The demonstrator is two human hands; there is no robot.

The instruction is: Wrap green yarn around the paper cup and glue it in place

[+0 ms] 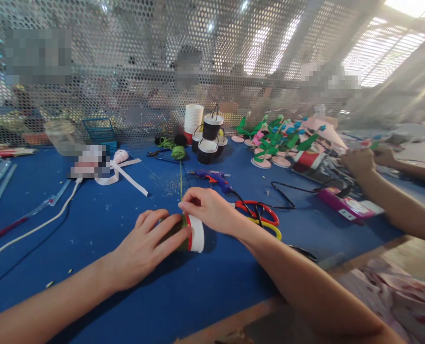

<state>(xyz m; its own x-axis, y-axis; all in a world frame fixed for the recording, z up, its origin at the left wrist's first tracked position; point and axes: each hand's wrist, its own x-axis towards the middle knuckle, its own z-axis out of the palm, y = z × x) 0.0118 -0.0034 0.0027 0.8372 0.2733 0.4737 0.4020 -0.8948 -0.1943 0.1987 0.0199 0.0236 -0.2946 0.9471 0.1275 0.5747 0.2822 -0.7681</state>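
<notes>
A paper cup (195, 234) lies on its side on the blue table (126, 286), its white rim facing right and part of its body wrapped in green. My left hand (146, 246) lies over the cup, fingers curved around it and holding it down. My right hand (207, 208) is above the cup's top edge, thumb and fingers pinched on a thin green string (180, 179). That string runs straight away from me to a green ball of yarn (178, 152).
A blue glue gun (214, 177) and red and yellow scissors (262, 217) lie just right of my hands. Black-and-white cup buckets (208, 141), stacked white cups (193, 118) and green-pink paper crafts (277, 138) stand farther back. Another person's arms (380, 186) work at right. Perforated metal screen behind.
</notes>
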